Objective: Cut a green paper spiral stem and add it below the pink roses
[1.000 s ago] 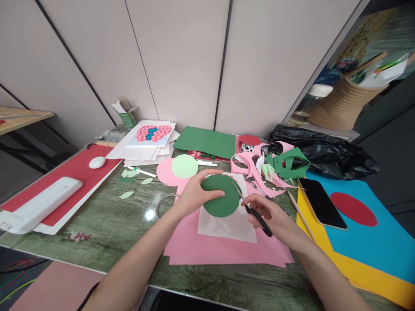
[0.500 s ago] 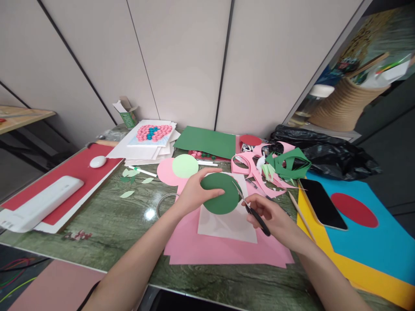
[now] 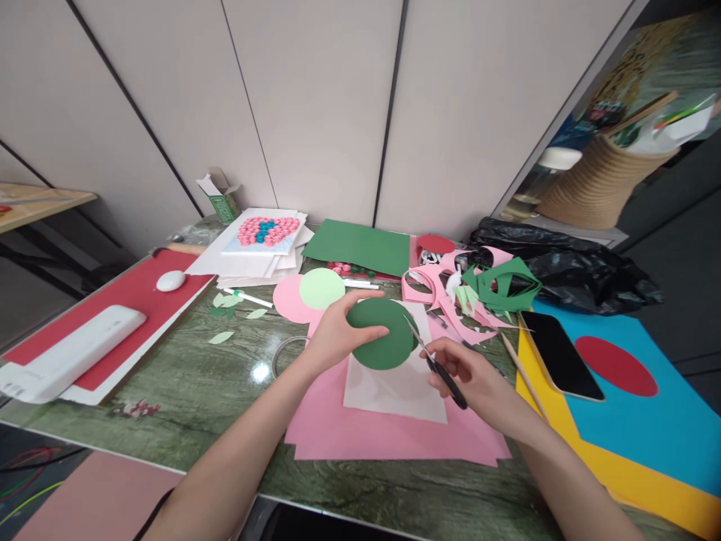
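Observation:
My left hand pinches the left edge of a dark green paper circle, thumb on top. In my right hand is a pair of scissors with black handles. Their blades point up and left, at the circle's right edge, where a sliver of green shows beside them. Below the circle lies a white sheet on several pink sheets. A pink circle and a light green circle overlap just beyond my left hand.
Pink and green paper offcuts pile up behind my right hand. To the right, a phone and a red circle lie on blue and yellow sheets, beside a pencil. A tape ring sits near my left wrist.
The green circle has shifted slightly up and left with my left hand. At its right edge, the sliver near the scissors shows more. My right hand has barely moved.

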### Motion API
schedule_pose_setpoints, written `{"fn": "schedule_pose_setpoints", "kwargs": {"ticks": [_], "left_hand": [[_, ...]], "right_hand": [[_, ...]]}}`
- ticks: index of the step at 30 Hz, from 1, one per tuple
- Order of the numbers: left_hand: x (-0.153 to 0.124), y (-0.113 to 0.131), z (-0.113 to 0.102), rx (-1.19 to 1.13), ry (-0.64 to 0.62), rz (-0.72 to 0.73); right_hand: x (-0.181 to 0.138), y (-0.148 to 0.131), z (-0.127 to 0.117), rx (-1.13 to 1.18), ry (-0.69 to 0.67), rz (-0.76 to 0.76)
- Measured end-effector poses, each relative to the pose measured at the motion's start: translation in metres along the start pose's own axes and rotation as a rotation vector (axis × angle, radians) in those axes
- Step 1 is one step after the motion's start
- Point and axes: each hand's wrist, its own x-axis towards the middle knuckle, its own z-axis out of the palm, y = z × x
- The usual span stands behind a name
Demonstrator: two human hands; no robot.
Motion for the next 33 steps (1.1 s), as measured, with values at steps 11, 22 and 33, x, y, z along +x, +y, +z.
{"fn": "schedule_pose_setpoints", "kwargs": {"ticks": [11, 22, 33], "left_hand": [[0.0010, -0.0013, -0.0008, 0.009, 0.014, 0.003], [0.0013, -0.0025, -0.0004, 0.068, -0.073, 0.020], [0.0006, -0.0023, -0.0005, 0.063, -0.111, -0.006]], "right_hand": [[-0.0002, 0.0016, 0.0004, 0.037, -0.019, 0.019], [0.0007, 0.0030, 0.0008, 0.046, -0.006, 0.007], [-0.0003, 0.0002, -0.0013, 0.012, -0.019, 0.004]]}}
